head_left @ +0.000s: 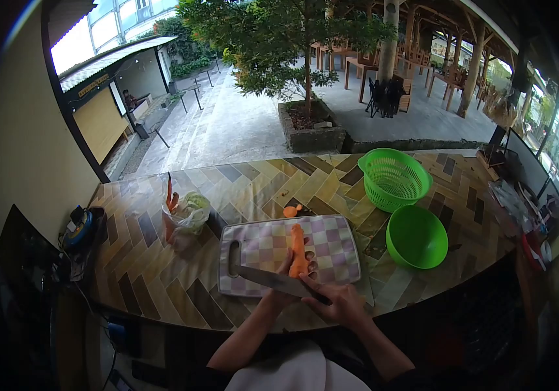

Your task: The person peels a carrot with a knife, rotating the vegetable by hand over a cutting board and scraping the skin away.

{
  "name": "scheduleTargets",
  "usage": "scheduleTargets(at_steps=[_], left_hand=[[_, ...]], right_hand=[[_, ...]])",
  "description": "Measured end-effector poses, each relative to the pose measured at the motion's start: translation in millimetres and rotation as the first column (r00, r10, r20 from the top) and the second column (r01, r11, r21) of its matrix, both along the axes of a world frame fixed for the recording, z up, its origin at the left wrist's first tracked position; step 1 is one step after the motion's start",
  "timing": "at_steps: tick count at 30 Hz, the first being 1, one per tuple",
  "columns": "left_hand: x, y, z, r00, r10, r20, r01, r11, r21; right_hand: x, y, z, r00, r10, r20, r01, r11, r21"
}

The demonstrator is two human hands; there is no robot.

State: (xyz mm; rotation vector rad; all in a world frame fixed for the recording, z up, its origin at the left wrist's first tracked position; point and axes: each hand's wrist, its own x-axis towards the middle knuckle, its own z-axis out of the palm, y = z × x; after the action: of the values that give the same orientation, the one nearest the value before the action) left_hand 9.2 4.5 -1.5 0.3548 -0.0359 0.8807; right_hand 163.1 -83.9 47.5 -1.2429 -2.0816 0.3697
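Observation:
A peeled carrot point(298, 244) is held over the checkered cutting board point(257, 234), pointing away from me. My left hand point(281, 290) is closed around it from below, its fingertips showing along the carrot's right side. In my right hand point(343, 303) is a kitchen knife point(270, 279) by its dark handle. The blade points left, crossing in front of my left hand, with the knife's handle end near the carrot's lower end. Orange carrot pieces point(291, 211) lie just past the board's far edge.
A clear plastic bag point(191, 218) with vegetables sits left of the board. To the right stand a green colander point(393, 179) and a green bowl point(417, 238). The tabletop point(156, 280) has a rounded near edge. Cables and a blue roll of tape point(77, 228) are at far left.

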Motion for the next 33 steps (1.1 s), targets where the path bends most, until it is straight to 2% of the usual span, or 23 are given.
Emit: scheduleTargets(at_steps=[4, 6, 12, 15, 18, 21, 30, 33], left_hand=[[1, 0, -1, 0.998, -0.044, 0.042, 0.046, 0.998, -0.031], [2, -4, 7, 1.0, -0.01, -0.028, 0.009, 0.999, -0.039], [4, -3, 1, 0.998, -0.013, -0.056, 0.012, 1.0, -0.013], [3, 0, 0, 1.0, -0.015, -0.015, 0.014, 1.0, -0.022], [0, -1, 0, 0.999, -0.026, 0.025, 0.027, 1.0, -0.001], [1, 1, 0, 0.999, -0.027, 0.025, 0.027, 1.0, 0.016], [1, 1, -3, 1.0, 0.0, -0.021, 0.001, 1.0, 0.022], [1, 0, -2, 1.0, -0.006, -0.012, 0.007, 0.999, 0.034]], right_hand=[[-4, 0, -11, 0.996, -0.05, 0.075, 0.043, 0.994, 0.096], [-6, 1, -16, 0.99, -0.088, 0.106, 0.071, 0.985, 0.156], [-4, 8, -11, 0.996, -0.061, -0.07, 0.068, 0.992, 0.11], [0, 4, -5, 0.981, -0.034, -0.193, 0.029, 0.999, -0.029], [4, 1, 2, 0.994, 0.012, -0.11, -0.026, 0.991, -0.128], [0, 0, 2, 0.993, 0.024, -0.113, -0.03, 0.998, -0.054], [0, 0, 1, 0.996, 0.011, -0.083, -0.019, 0.996, -0.09], [-1, 0, -3, 0.999, -0.025, -0.032, 0.024, 0.999, -0.049]])
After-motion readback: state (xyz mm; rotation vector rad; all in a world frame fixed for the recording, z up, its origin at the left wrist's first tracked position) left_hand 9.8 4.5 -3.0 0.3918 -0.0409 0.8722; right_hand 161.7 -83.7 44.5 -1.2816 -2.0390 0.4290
